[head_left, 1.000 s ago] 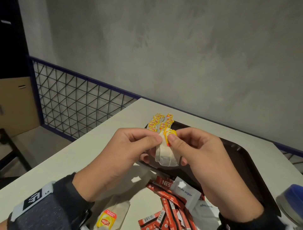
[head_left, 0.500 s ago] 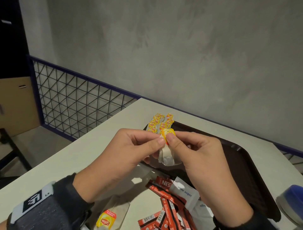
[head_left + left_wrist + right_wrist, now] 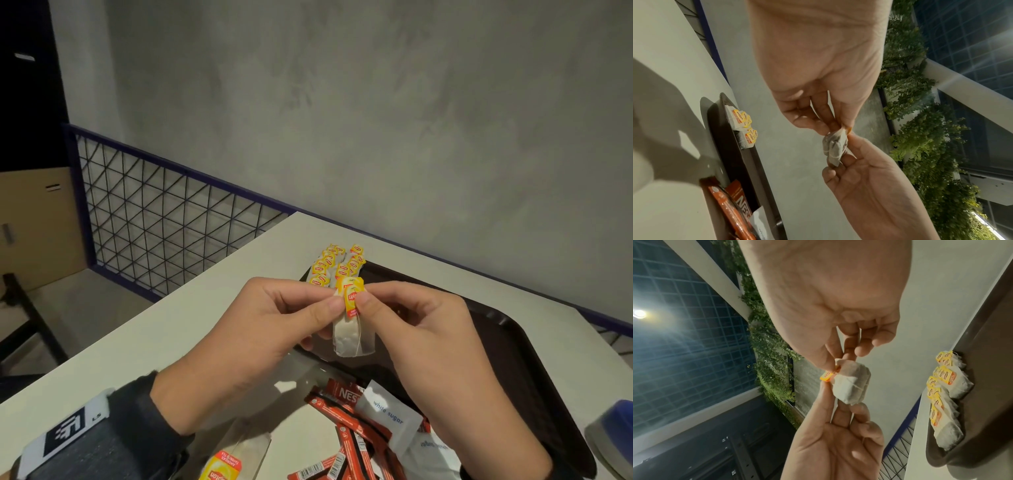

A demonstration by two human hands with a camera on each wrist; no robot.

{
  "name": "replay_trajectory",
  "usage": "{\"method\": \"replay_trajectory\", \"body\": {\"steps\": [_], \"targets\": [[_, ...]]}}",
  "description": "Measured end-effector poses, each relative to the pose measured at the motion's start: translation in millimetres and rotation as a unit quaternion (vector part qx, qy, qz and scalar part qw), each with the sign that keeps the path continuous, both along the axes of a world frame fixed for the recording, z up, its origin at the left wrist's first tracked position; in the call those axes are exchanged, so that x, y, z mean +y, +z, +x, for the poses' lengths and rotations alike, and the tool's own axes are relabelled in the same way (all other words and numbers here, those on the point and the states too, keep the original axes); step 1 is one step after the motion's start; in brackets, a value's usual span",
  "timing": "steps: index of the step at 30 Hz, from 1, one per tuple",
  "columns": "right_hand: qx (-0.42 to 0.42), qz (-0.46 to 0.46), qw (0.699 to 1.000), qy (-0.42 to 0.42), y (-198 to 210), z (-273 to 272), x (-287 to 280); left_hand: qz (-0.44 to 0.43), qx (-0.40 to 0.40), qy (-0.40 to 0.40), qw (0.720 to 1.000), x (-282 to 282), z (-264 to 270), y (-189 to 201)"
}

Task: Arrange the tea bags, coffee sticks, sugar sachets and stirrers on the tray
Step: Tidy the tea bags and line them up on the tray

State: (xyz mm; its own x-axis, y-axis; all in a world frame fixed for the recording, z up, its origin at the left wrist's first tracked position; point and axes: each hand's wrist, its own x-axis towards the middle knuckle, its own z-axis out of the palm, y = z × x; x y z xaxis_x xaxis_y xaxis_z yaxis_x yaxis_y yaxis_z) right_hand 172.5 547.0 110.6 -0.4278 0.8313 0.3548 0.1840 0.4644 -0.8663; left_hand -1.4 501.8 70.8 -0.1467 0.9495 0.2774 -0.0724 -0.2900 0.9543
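- Hanging long axis vertical above tray (image 3: 513,342): tea bag (image 3: 352,337), tag (image 3: 353,297) uppermost.
- Pinching tag: left hand (image 3: 270,337), right hand (image 3: 428,342) thumbs and forefingers.
- Now hanging straighter than 0.5 s ago.

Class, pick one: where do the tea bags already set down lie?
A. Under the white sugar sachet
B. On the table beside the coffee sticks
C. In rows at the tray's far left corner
C: the placed tea bags sit in two rows in the far left corner of the tray.

Blue-gray thing (image 3: 613,442) is getting cut off at right edge, can't ID. Coffee sticks (image 3: 346,442) and bottom tea bag (image 3: 236,462) are running off btm edge.
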Motion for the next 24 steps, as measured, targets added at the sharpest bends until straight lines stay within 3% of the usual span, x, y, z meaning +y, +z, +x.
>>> {"method": "replay_trajectory", "body": {"steps": [5, 10, 15, 24], "targets": [[0.011, -0.002, 1.000, 0.007, 0.7, -0.5, -0.8, 0.015, -0.029, -0.024, 0.999, -2.1, 0.3, 4.6], [0.004, 0.006, 1.000, 0.009, -1.4, -0.2, 0.0, 0.022, -0.060, 0.002, 0.998, 0.7, 2.7, 3.5], [0.003, -0.002, 1.000, 0.013, 1.0, 3.4, 3.0, 0.018, -0.012, 0.020, 1.000, 2.6, -2.9, 1.8], [-0.042, -0.001, 0.999, 0.018, 2.1, 5.6, 4.9, 0.008, 0.005, 0.002, 1.000, 3.3, -4.6, 1.1]]}}
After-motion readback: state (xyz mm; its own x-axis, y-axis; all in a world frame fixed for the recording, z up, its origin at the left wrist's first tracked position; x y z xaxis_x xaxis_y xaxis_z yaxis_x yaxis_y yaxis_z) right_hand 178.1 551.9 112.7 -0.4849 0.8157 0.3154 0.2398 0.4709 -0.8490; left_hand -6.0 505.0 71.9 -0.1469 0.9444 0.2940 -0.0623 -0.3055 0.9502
